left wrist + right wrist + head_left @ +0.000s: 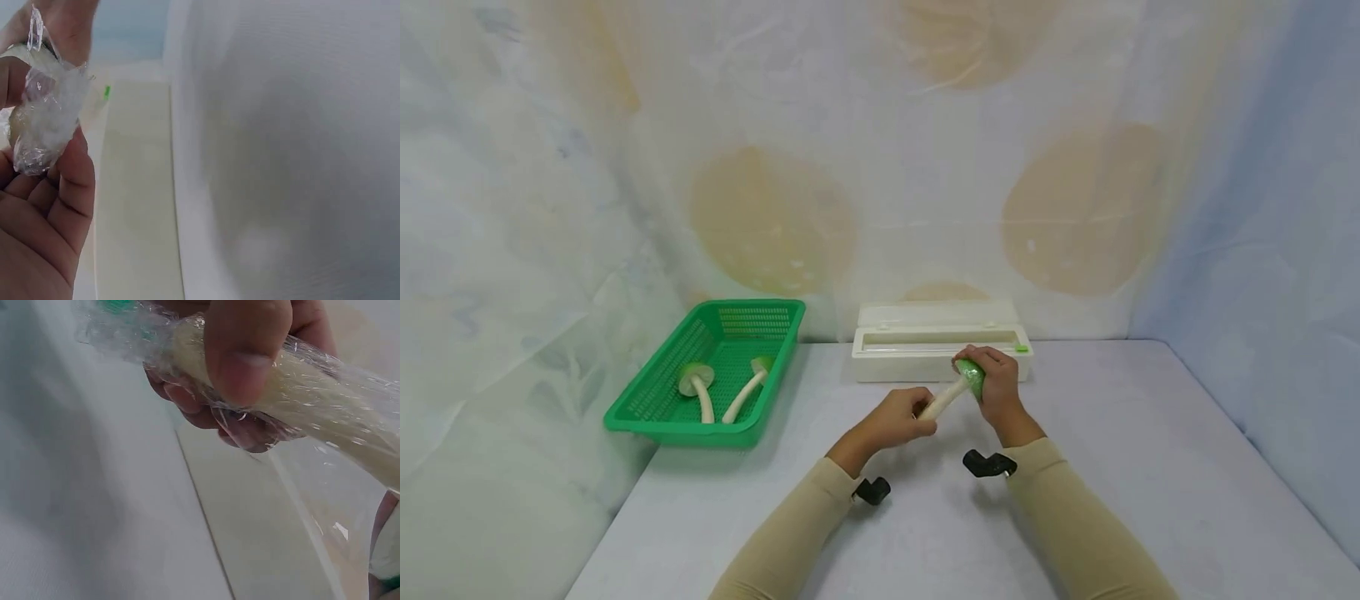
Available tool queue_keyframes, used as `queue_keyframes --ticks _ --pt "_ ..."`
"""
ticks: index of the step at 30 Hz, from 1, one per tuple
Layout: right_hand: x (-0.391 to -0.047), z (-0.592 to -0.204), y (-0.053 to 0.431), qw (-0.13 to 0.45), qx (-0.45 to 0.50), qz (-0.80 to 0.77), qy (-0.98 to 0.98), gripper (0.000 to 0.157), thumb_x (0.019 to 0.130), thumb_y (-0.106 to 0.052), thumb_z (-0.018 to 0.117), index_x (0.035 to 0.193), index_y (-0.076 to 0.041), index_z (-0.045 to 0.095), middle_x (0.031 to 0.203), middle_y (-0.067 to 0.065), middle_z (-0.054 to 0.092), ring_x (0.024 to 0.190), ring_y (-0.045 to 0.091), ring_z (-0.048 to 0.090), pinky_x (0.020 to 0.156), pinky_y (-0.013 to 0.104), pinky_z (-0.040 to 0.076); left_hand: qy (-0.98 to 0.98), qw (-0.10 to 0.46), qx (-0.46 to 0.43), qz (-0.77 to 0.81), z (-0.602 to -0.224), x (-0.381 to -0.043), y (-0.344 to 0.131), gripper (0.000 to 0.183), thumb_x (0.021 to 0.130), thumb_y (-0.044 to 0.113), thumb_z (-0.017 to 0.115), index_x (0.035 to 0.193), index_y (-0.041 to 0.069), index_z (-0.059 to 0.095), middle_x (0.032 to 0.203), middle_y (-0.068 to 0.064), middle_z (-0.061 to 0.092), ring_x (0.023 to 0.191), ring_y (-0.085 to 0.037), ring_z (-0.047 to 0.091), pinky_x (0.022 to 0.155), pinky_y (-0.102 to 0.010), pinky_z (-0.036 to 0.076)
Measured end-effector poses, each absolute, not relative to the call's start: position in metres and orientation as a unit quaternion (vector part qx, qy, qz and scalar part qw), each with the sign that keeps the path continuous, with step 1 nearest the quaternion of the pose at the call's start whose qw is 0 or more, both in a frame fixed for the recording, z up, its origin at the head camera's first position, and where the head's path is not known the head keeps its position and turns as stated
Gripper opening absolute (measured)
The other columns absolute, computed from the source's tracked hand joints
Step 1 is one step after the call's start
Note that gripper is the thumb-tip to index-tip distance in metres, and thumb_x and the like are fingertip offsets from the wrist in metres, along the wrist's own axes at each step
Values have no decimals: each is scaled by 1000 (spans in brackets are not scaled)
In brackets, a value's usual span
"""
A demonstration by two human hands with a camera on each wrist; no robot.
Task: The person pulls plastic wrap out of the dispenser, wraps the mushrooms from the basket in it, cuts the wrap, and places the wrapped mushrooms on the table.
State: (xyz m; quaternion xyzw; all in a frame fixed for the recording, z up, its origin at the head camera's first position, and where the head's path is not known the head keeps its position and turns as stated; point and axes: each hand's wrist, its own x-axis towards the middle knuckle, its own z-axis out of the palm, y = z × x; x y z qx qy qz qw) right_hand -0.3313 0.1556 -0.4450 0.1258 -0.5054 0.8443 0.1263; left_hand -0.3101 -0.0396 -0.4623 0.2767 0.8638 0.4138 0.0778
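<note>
A green-capped mushroom (946, 398) with a long pale stem is held aslant above the table between both hands. The left hand (898, 417) grips the lower end of the stem, thumb on one side and curled fingers on the other. Around the cap curl the fingers of the right hand (1000, 387). Clear plastic film (53, 119) wraps the mushroom and bunches, crumpled, at the stem end in the left wrist view. In the right wrist view the film-covered stem (312, 394) runs from the left thumb (244, 356) towards the right hand.
Behind the hands stands a long white box (902, 368), its lid (936, 314) raised and a small green tab (1022, 348) at its right end. On the left, a green basket (640, 427) holds two more mushrooms (696, 379). Plastic sheeting (925, 167) hangs behind the table.
</note>
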Motion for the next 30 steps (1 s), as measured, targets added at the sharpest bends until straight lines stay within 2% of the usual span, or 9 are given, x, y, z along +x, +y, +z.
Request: queue_keyframes --ticks 5,8,10,14,17,19,23,26,30 --pt "-333 -437 160 142 67 806 -571 27 95 -10 61 86 15 68 74 6 70 67 18 66 63 30 56 870 85 285 392 -465 -305 -39 26 84 27 73 102 16 58 77 5 60 66 -9 53 54 -26 45" --pt "-336 -429 166 151 37 799 -580 27 95 -12 61 87 12 70 72 4 70 66 16 66 60 27 55 872 66 295 385 -468 -303 -41 27 86 30 76 104 15 62 77 8 60 64 -7 51 53 -24 44" --pt "-337 -425 169 147 33 802 -578 26 96 -13 61 85 9 71 72 5 70 65 16 66 59 26 55 874 39 303 378 -469 -303 -43 23 86 25 76 101 14 63 76 9 59 61 -5 48 52 -23 42" --pt "-336 -421 171 98 58 803 -585 26 97 -11 57 86 8 71 74 4 70 65 15 65 58 25 54 882 -21 315 349 -469 -302 -43 16 86 17 76 92 15 61 73 10 57 58 -4 46 49 -21 41" --pt "-334 -421 172 51 80 793 -602 26 99 -11 55 85 4 71 77 4 70 68 16 65 61 25 54 889 -28 311 335 -469 -301 -43 20 85 20 77 92 16 59 73 9 58 60 -5 49 51 -22 43" --pt "-333 -421 174 35 94 780 -618 25 99 -11 54 87 5 70 78 4 69 70 15 64 61 24 53 899 -1 287 331 -470 -300 -43 24 87 29 76 97 18 58 75 9 58 61 -6 52 53 -24 44" --pt "-332 -421 177 37 120 751 -648 29 99 -11 56 93 16 64 77 3 69 70 14 63 60 24 52 907 106 203 353 -472 -298 -44 35 86 45 72 100 17 58 69 3 63 55 -11 58 49 -28 48" --pt "-331 -421 177 52 134 732 -666 31 98 -12 58 95 19 62 76 2 69 71 14 63 59 24 52 890 167 151 396 -472 -298 -44 30 87 37 74 95 11 61 63 -5 64 49 -17 59 47 -31 51" --pt "-328 -420 176 82 149 698 -696 28 97 -13 60 87 13 68 80 7 70 71 13 63 57 24 51 844 190 132 484 -472 -301 -45 19 91 20 70 100 6 60 68 -11 67 54 -21 64 51 -34 55"
